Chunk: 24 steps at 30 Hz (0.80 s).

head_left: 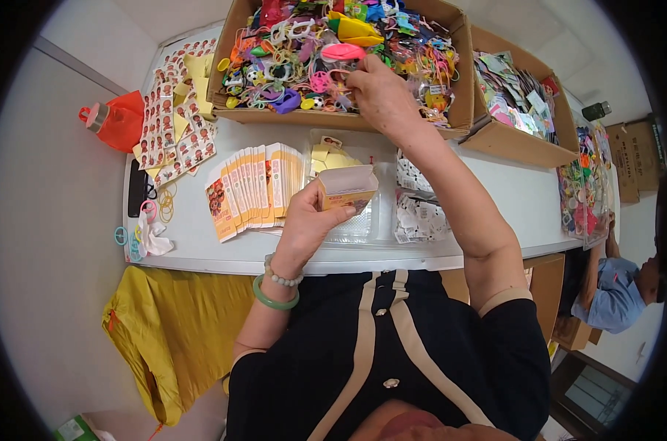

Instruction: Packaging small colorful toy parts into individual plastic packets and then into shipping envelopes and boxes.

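Cardboard box (463, 70), top centre, heaped with small toys (286, 101); right hand (385, 92) among them, grip unclear. Left hand (307, 224) grasping open carton (348, 197), centre.

The person's left hand (307, 220) grips a small box (348, 200), its top open, above the desk (495, 209). The right hand (386, 95) reaches into a big carton (263, 117) of colourful trinkets (282, 33), fingers beside a bright pink piece (342, 52); I can't tell whether they grip anything. Overlapping flat boxes (249, 192) fan out to the left, near sticker sheets (160, 110). A co-worker (614, 294) is off to the right.
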Motion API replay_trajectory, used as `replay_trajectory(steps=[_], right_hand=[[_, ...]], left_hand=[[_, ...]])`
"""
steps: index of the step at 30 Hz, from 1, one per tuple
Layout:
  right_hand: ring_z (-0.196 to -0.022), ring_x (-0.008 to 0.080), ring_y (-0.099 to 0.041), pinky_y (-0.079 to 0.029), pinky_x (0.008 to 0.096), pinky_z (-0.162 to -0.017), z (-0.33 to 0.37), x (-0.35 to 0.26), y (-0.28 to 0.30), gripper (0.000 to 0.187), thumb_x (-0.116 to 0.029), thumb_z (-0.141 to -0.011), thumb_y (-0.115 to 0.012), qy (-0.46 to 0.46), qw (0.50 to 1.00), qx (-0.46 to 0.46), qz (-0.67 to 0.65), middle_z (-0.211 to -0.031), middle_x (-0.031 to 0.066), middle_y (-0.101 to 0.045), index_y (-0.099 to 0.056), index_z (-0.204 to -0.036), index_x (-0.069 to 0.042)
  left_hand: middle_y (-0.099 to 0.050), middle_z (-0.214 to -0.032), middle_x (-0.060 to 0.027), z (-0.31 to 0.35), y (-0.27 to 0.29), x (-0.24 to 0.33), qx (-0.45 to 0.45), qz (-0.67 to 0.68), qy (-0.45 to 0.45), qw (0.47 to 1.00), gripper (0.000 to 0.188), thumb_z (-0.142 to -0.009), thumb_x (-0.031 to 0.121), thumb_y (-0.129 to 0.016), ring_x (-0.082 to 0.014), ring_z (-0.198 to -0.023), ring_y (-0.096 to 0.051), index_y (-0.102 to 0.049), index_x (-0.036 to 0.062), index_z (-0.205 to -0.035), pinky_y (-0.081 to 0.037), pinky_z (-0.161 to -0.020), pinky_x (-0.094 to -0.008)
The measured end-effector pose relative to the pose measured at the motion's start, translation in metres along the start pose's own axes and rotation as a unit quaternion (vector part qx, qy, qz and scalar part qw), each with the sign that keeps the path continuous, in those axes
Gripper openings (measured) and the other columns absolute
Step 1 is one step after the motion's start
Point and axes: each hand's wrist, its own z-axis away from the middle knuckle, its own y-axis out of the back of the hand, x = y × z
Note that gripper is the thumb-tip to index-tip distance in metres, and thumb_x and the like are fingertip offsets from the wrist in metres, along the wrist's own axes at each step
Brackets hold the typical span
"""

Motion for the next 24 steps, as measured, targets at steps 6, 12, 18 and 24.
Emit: replay_trajectory(steps=[6,12,18,24], right_hand=[[-0.082,0.0159,-0.061,-0.047,0.0286,-0.070,0.009,0.022,0.028,0.006,-0.006,-0.082,-0.059,-0.181,0.919,-0.009,-0.351,-0.091,0.0049,-0.063,-0.061,-0.084,-0.001],[-0.102,0.0174,-0.060,-0.049,0.0277,-0.074,0.017,0.034,0.076,0.014,-0.015,-0.087,-0.059,-0.283,0.752,0.020,-0.595,-0.108,0.0107,-0.064,-0.060,-0.091,-0.002],[-0.070,0.0139,-0.058,-0.046,0.0245,-0.057,0.030,0.067,0.083,0.013,-0.011,-0.086,-0.057,-0.327,0.686,0.011,-0.649,-0.089,0.0109,-0.065,-0.055,-0.095,-0.001],[-0.060,0.0062,-0.050,-0.039,0.0208,-0.052,0.016,0.032,0.058,0.009,-0.012,-0.083,-0.061,-0.242,0.814,-0.146,-0.508,-0.071,-0.0005,-0.057,-0.060,-0.085,-0.003]], left_hand=[[-0.060,-0.110,-0.0058,0.005,0.011,-0.004,0.009,0.016,-0.009,1.000,0.038,-0.079,-0.004,-0.063,-0.0117,-0.100,-0.057,-0.053,-0.0014,-0.116,-0.045,-0.089,-0.0262],[-0.060,-0.110,-0.0062,0.003,0.003,-0.001,0.007,0.023,0.000,1.000,0.037,-0.080,-0.004,-0.062,-0.0117,-0.100,-0.057,-0.053,-0.0016,-0.116,-0.046,-0.089,-0.0261],[-0.060,-0.111,-0.0064,0.004,-0.005,-0.002,-0.002,0.021,0.009,1.000,0.039,-0.080,-0.005,-0.061,-0.0124,-0.100,-0.057,-0.052,-0.0009,-0.117,-0.046,-0.089,-0.0266],[-0.061,-0.113,-0.0101,-0.001,-0.008,-0.004,-0.004,0.019,0.009,1.000,0.041,-0.078,-0.005,-0.064,-0.0174,-0.101,-0.060,-0.052,-0.0013,-0.117,-0.049,-0.089,-0.0304]])
